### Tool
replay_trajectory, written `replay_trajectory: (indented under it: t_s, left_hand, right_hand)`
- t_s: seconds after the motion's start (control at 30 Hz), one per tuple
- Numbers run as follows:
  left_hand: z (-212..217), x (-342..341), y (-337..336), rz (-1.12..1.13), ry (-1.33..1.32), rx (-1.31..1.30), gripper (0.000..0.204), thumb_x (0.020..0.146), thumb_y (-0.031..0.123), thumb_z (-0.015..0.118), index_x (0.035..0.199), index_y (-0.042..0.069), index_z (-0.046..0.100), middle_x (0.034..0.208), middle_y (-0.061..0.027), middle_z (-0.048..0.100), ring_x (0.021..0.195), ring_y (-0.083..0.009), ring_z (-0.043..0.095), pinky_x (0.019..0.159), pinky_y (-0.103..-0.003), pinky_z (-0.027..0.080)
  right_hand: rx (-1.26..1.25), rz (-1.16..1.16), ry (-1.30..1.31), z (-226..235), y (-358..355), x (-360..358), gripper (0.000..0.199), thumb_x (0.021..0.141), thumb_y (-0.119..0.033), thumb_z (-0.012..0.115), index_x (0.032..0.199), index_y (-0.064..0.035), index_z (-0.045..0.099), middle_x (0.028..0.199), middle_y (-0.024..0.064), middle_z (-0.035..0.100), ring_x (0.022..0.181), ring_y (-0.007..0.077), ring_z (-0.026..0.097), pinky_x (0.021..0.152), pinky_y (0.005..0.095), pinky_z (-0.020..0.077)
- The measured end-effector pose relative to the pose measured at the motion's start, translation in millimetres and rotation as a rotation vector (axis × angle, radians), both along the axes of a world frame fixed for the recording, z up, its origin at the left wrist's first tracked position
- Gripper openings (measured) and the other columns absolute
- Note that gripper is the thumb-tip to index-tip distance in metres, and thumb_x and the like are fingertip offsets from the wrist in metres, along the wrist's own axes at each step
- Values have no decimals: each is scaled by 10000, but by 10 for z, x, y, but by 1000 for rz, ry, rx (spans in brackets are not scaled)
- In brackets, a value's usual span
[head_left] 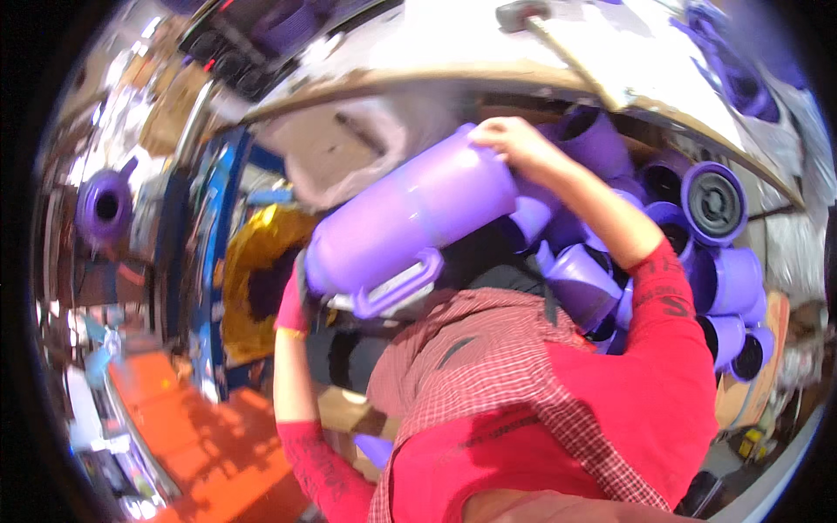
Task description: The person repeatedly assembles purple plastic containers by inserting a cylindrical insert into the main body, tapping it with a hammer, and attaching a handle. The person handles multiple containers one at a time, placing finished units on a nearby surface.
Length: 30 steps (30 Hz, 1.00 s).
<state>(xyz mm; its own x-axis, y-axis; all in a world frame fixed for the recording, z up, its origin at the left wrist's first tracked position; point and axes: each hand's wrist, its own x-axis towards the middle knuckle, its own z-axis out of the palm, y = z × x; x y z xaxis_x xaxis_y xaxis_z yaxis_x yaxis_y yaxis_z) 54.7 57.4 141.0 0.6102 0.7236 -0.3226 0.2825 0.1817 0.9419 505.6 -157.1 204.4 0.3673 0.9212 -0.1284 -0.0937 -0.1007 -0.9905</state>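
Note:
A large purple plastic jug body [418, 200] with a loop handle [401, 283] on its lower side lies tilted across my front, its right end higher. My left hand [295, 301], in a pink and dark glove, is at its lower left end, the fingers mostly hidden behind it. My bare right hand [519, 146] grips the upper right end with bent fingers. Close below my right forearm, several similar purple jug bodies [582, 283] are heaped, some showing dark open ends. One of them has a black ridged round end [715, 202].
A white-topped workbench [418, 52] with a wooden edge runs along the far side, a hammer [567, 52] lying on it. Under it is a bag-lined bin [323, 148]. To the left are a yellow sack [248, 270], a blue frame [218, 253] and an orange surface [200, 436].

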Motion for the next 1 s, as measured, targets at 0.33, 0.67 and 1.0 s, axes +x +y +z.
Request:
replay_trajectory:
  t_s: [0.33,0.67,1.0]
  left_hand:
    - [1262,-48,-570,423,80,708,486,1011,358,472,1360,28,545,1380,-161,562,1272,-281,511,1061,-456,416]
    - [1447,191,-452,309,333,1085,464,1009,324,485,1343,9,552,1368,-164,571,1262,-278,515,1070,-443,405]
    - [1296,-229,-362,384,429,1044,441,1007,290,499,1325,-10,560,1356,-166,579,1252,-275,520,1080,-430,393]
  right_hand:
    - [-4,-614,-861,537,-1599,1460,323,868,-96,662,1180,-15,644,1053,137,705,912,219,692,816,364,554]
    - [-1348,-536,-2469,418,-3664,3931,124,834,-187,607,834,-165,729,783,11,697,842,201,666,895,434,481]
    - [-1402,-395,-2409,528,-3546,3884,129,846,-189,590,923,-131,677,938,55,651,992,222,601,962,436,414]
